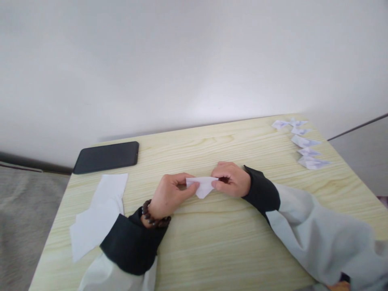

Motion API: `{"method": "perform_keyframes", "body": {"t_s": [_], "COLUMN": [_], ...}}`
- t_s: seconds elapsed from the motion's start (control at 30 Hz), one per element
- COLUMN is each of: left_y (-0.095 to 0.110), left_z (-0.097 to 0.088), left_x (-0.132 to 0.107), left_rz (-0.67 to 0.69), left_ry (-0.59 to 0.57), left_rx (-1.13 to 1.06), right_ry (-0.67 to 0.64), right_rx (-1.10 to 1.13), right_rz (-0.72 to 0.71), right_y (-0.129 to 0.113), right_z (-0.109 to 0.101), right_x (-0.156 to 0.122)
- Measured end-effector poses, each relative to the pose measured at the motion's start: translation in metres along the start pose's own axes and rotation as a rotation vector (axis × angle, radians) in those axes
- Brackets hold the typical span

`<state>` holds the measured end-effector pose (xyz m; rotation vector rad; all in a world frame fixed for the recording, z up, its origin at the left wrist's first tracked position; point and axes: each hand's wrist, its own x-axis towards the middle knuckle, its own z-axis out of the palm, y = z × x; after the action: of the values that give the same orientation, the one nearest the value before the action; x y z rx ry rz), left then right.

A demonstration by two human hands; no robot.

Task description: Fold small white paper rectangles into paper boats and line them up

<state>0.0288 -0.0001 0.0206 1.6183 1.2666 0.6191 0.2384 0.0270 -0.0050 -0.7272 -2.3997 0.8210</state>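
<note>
A small folded piece of white paper (205,186) is held just above the middle of the table, its straight edge at the top and a blunt point toward me. My left hand (172,193) pinches its left end between thumb and fingers. At the right end, the thumb and curled fingers of my right hand (232,180) grip it too. The fingers behind the paper are partly hidden. Dark beads circle my left wrist.
Several folded white paper shapes (305,141) stand in a column near the table's right edge. To the left lie loose white paper sheets (97,220), overlapping, with a black phone (106,157) behind them. A pale wall (194,60) rises behind the wood-grain table (212,250).
</note>
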Motion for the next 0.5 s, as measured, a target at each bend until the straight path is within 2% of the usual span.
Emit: {"method": "perform_keyframes", "body": {"t_s": [0.3,0.5], "left_y": [0.002,-0.002], "left_z": [-0.007,-0.006], "left_x": [0.000,0.001], "left_rz": [-0.075,-0.058], "left_ry": [-0.135,-0.120], "left_rx": [-0.155,-0.117], "right_ry": [-0.132,-0.089], "right_rx": [0.118,0.084], "right_rz": [-0.072,-0.053], "right_y": [0.006,0.005], "right_z": [-0.013,-0.010], "right_x": [0.001,-0.001]}}
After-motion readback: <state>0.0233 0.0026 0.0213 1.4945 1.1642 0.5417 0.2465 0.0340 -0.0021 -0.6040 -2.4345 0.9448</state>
